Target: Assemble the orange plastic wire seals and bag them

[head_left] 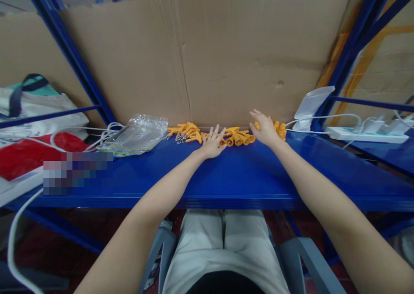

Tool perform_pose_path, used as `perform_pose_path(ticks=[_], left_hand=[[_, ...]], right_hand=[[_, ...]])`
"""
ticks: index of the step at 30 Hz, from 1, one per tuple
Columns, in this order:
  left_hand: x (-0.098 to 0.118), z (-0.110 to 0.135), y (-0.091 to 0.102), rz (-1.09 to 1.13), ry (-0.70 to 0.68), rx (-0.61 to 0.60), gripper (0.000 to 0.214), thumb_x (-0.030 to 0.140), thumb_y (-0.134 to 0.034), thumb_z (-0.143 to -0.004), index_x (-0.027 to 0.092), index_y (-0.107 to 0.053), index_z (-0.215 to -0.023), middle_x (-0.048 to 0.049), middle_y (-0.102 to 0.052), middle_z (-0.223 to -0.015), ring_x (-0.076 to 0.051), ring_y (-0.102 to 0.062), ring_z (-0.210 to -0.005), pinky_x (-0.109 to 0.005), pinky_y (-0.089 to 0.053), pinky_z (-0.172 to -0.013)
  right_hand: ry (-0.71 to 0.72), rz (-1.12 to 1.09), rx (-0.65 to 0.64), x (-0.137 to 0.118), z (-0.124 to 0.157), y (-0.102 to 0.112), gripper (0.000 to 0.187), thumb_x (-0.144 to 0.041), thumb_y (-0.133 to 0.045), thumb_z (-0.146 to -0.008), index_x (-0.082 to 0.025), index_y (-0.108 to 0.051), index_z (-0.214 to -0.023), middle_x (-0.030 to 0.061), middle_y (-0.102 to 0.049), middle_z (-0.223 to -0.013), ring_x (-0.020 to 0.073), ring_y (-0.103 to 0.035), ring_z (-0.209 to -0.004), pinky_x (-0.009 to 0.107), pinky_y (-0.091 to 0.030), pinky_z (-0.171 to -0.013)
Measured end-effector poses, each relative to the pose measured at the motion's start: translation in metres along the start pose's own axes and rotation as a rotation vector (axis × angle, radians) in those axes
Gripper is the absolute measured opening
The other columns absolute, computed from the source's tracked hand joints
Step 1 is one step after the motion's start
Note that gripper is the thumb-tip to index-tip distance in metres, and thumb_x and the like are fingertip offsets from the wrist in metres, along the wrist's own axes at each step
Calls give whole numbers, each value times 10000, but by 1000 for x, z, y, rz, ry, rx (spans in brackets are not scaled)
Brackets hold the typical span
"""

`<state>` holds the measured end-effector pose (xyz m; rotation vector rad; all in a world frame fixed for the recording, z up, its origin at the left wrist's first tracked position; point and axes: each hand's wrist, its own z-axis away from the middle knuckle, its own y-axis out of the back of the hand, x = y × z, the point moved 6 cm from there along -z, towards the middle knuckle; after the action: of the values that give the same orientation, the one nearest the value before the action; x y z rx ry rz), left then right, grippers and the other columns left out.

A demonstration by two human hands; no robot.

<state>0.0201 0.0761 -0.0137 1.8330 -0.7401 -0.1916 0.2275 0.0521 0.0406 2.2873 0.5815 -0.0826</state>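
A row of small orange plastic pieces [238, 137] lies along the back of the blue shelf, several with round, cone-like ends facing me. My left hand [213, 143] rests over the row with fingers spread and partly covers it. Further right, my right hand [265, 130] is open over more orange pieces [280, 131], its fingertips reaching toward the cardboard. Left of my left hand are branched orange pieces [187, 131] with small metal bits [181, 138] among them, too small to name. Neither hand grips anything that I can see.
A clear plastic bag [139, 134] lies left of the pieces, near white cables [110, 132] and a red bag [42, 153]. A cardboard sheet [226, 61] stands behind. At right are a white pouch [312, 108] and a power strip [365, 134]. Blue posts [74, 56] frame the shelf [252, 177].
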Motion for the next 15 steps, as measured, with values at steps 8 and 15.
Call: perform_pose_path(ticks=[8,15], left_hand=[[-4,1,25,39,96,245,785,353,-510,-896,295,-120,-1575,-93,-8,-1668,-411,77,-1503,-722,-107,-1119],[8,3,26,-47,131,164,783,405,-408,-937,298,29,-1577,-56,90,-1663,-368,134,-1503,-685,-75,-1146]], right_hand=[[-143,64,119,5,1,32,563,-166,-471,-900,-110,-408,-1456,212,-338,-1562,327,-333,-1435,581,-255,-1156],[-132,49,-45,22,6,-9,617,-303,-448,-923,-133,-350,-1508,165,-267,-1607,330,-326,-1447,553,-328,-1142]])
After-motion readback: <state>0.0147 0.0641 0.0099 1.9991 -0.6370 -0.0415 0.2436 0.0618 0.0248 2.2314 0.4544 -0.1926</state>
